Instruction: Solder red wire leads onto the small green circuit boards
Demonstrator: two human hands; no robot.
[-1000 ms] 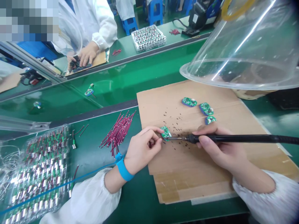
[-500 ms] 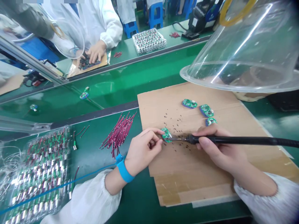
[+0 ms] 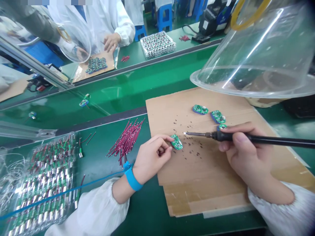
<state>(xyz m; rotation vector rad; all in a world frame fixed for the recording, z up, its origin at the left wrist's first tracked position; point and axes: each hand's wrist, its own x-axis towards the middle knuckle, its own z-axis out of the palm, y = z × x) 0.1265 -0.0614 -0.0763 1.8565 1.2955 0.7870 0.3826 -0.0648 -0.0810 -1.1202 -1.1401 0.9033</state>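
My left hand [image 3: 155, 154], with a blue strap [image 3: 133, 177] round the wrist, pinches the left edge of a small green circuit board [image 3: 177, 143] on the cardboard sheet [image 3: 182, 183]. In my right hand [image 3: 246, 154] is a black-handled soldering iron [image 3: 236, 137], gripped like a pen. Its metal tip points left and hangs a little above and to the right of the board, apart from it. Three more circuit boards, one of them [image 3: 218, 116] blue underneath, lie beyond the iron. My right hand partly covers the nearest of these.
Red wires [image 3: 126, 139] lie in a heap left of the cardboard. A clear tray [image 3: 46, 177] of small metal-and-green parts stands at the far left. A transparent hood [image 3: 256, 59] overhangs the right side. Beyond the green divider, a co-worker's hand [image 3: 112, 42] is above several boards.
My right hand has drawn the soldering iron right and slightly up, off the board. My left hand keeps its pinch. Across the divider, the co-worker's hand has lifted from the boards.
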